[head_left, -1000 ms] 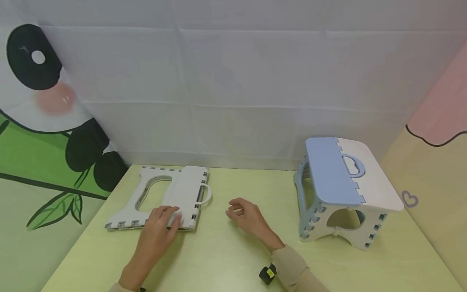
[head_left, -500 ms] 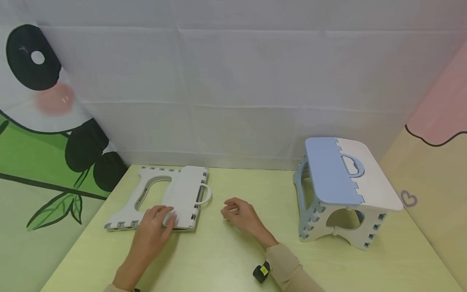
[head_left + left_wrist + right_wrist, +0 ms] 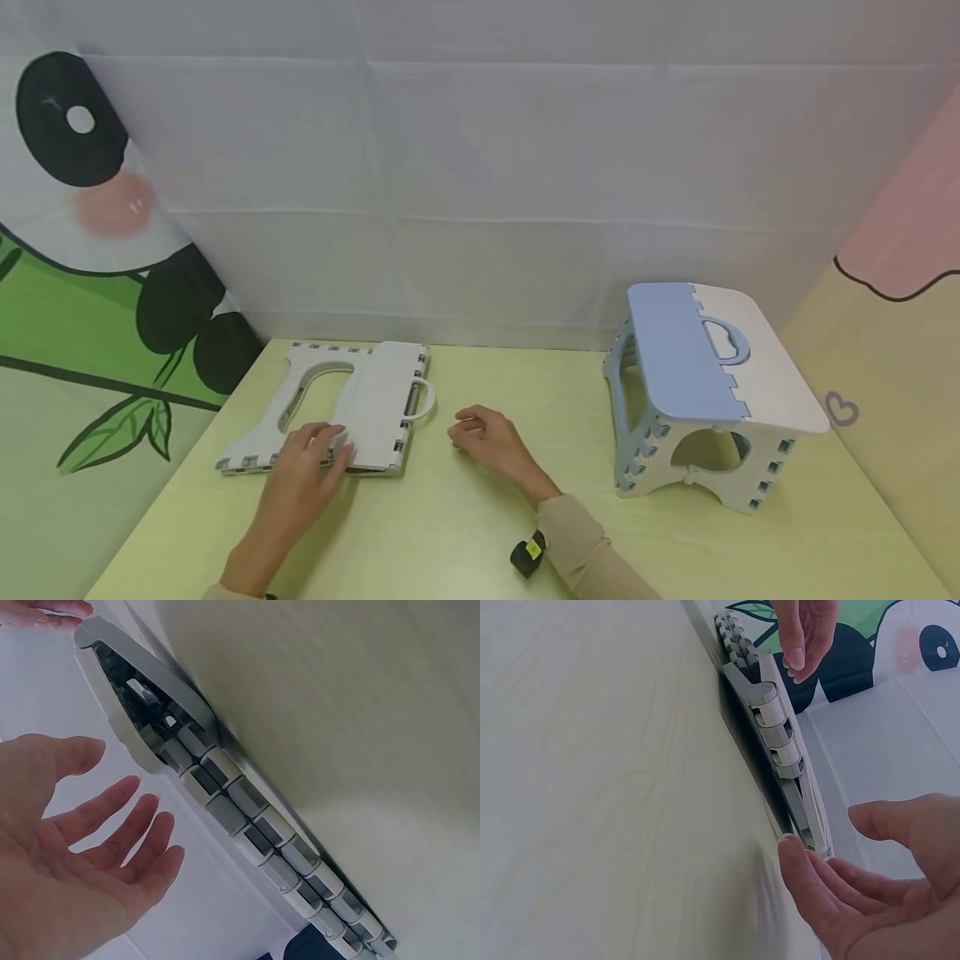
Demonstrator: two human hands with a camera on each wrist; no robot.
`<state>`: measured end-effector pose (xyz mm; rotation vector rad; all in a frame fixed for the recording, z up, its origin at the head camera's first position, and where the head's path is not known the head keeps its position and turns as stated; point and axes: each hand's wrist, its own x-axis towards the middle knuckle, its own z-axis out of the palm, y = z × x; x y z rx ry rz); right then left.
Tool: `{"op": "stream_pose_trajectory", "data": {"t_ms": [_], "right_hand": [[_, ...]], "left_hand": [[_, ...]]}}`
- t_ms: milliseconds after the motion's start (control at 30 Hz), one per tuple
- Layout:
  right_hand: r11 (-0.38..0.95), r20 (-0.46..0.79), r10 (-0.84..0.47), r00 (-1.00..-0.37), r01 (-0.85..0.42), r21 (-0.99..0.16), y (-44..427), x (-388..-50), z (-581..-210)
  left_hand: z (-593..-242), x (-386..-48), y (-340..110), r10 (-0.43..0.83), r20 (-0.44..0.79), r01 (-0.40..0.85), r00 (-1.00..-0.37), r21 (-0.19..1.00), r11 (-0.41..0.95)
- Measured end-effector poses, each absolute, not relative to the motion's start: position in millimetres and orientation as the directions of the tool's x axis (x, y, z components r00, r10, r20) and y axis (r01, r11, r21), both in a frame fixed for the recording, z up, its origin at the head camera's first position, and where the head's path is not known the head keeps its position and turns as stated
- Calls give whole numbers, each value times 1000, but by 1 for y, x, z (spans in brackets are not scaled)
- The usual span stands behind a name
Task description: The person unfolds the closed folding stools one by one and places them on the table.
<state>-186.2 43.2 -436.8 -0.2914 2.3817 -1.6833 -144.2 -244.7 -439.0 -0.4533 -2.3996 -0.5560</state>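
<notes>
A white folding stool [image 3: 375, 392] lies folded flat at the left of the table, its small loop handle [image 3: 427, 400] pointing right. Over its near edge hangs my left hand [image 3: 300, 475], fingers loosely bent. The left wrist view shows that hand [image 3: 97, 847] apart from the stool's hinged edge [image 3: 255, 825], with nothing in it. To the right of the handle my right hand [image 3: 495, 450] hovers with relaxed fingers, also holding nothing. In the right wrist view its fingers [image 3: 799, 874] overlap the stool's end, but it looks apart from it in the head view.
A second folding stool [image 3: 690, 358], blue and white, stands unfolded at the right of the pale table [image 3: 420, 542]. Behind the table hangs a plain grey-white cloth [image 3: 480, 167]. Printed cartoon panels [image 3: 112, 333] flank both sides.
My left hand has slid left along the stool's near edge. The right hand has drifted a little left, closer to the handle. Both stools have stayed put.
</notes>
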Motion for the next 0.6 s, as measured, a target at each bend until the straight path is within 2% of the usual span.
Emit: {"op": "stream_pose_trajectory", "data": {"t_ms": [600], "right_hand": [[181, -155, -294, -943, 104, -978, 27, -193, -437]], "left_hand": [[-442, -146, -264, 143, 581, 375, -801, 303, 876]]}}
